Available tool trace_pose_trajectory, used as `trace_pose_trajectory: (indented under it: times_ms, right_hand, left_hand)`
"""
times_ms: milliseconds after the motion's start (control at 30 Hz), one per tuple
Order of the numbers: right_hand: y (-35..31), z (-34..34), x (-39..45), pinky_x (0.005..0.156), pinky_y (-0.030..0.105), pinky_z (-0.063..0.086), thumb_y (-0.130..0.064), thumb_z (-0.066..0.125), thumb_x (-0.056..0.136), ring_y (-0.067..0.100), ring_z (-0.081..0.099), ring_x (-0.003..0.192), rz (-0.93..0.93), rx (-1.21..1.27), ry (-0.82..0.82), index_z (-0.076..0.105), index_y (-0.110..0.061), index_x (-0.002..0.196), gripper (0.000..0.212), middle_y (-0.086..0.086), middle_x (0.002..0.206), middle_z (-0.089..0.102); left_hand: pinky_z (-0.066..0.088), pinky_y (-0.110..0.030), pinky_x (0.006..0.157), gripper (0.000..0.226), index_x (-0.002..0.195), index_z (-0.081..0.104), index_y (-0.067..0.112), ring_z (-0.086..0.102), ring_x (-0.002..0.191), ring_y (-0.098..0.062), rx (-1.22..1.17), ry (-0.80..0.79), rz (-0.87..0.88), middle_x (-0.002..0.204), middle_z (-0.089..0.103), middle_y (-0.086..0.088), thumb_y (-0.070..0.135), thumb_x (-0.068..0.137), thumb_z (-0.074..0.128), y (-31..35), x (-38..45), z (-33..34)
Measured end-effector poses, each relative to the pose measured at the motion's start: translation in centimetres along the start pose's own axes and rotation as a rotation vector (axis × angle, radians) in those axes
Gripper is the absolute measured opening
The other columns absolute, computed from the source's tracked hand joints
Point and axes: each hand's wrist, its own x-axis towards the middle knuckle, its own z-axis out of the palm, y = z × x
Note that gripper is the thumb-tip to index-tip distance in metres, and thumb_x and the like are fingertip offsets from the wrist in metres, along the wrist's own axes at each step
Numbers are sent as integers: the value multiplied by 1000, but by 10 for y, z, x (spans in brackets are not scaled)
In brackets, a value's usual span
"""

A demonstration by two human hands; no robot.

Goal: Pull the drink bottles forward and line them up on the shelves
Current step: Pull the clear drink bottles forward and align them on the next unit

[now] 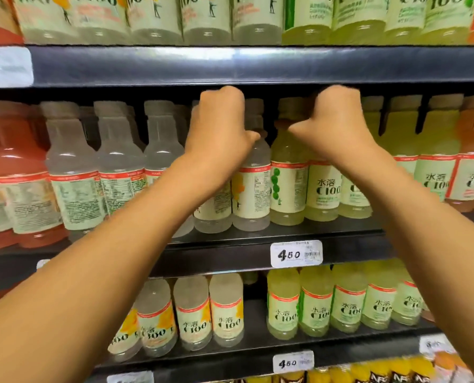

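Note:
Both my hands reach into the middle shelf (285, 230) among rows of C100 drink bottles. My left hand (219, 125) has its fingers curled round the top of a clear bottle, most of which it hides, with the thumb against the neighbouring clear bottle (251, 189). My right hand (335, 123) grips the neck of a pale yellow-green bottle (324, 189), and its thumb points left toward another yellow-green bottle (288, 186). Both caps under my hands are hidden.
Red drink bottles (12, 172) and clear bottles (73, 172) stand at the left, yellow (434, 167) and orange ones at the right. The upper shelf edge (258, 64) hangs just above my hands. A price tag (296, 254) reads 4.50. The lower shelf holds more bottles (224, 310).

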Motion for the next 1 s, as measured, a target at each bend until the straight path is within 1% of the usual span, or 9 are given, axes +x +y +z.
trace_pose_trajectory:
  times_ms: [67,200,333,400,533,600,767,833,1000]
  right_hand:
    - [4,-5,-1,51,28,41,-24,74,79,20,57,69,29,76,-56,65,-3,78,23,8,74,60]
    - [6,-12,-2,45,23,29,-32,74,79,13,46,56,41,107,-96,55,-13,62,31,0,60,49]
    - [1,-7,-1,53,30,41,-50,77,75,22,56,66,-24,-12,-33,61,-10,68,43,6,68,59]
    - [2,-5,-2,58,33,47,-47,78,76,23,59,70,-21,6,-21,64,-8,72,42,8,72,61]
    - [6,-10,-3,46,26,32,-30,74,82,15,41,54,65,112,-119,49,-11,61,38,3,60,43]
    - [9,-14,-3,45,24,30,-26,71,85,13,40,53,105,170,-169,47,-14,62,35,1,60,40]
    - [6,-12,-4,48,24,36,-40,77,79,16,56,65,-36,85,-85,65,-8,75,34,6,72,60]
    - [5,-10,-3,48,23,34,-39,79,78,16,58,67,-61,62,-47,66,-8,77,34,7,73,62]
    - [8,-11,-2,48,23,32,-23,71,86,13,45,59,26,65,-159,48,-12,64,33,3,65,45]
  left_hand:
    - [41,-34,60,35,75,54,13,59,79,-36,22,19,19,78,55,-10,38,75,79,1,-2,0]
    - [36,-28,57,31,74,55,12,53,71,-25,-90,-57,-47,73,54,-5,36,81,72,3,-2,-1]
    - [39,-31,57,17,86,60,1,54,75,-27,-163,-126,-129,77,54,-9,16,83,67,2,3,-1]
    - [40,-32,57,20,86,62,2,57,79,-27,-133,-100,-126,82,59,-11,18,80,71,2,4,-2]
    - [50,-35,65,27,83,66,9,62,82,-29,-78,-34,-123,85,64,-9,31,74,79,1,4,1]
    - [46,-34,61,26,80,63,10,62,82,-31,-44,0,-110,84,62,-9,30,76,78,3,1,5]
    - [40,-29,57,23,83,61,6,57,77,-29,-108,-35,-135,80,58,-9,27,81,70,5,-3,8]
    - [41,-29,57,22,85,62,4,58,78,-28,-99,-77,-154,80,60,-10,23,79,71,3,1,6]
    - [53,-35,67,32,81,69,11,63,80,-27,-31,-40,-130,82,66,-7,38,71,82,2,5,3]
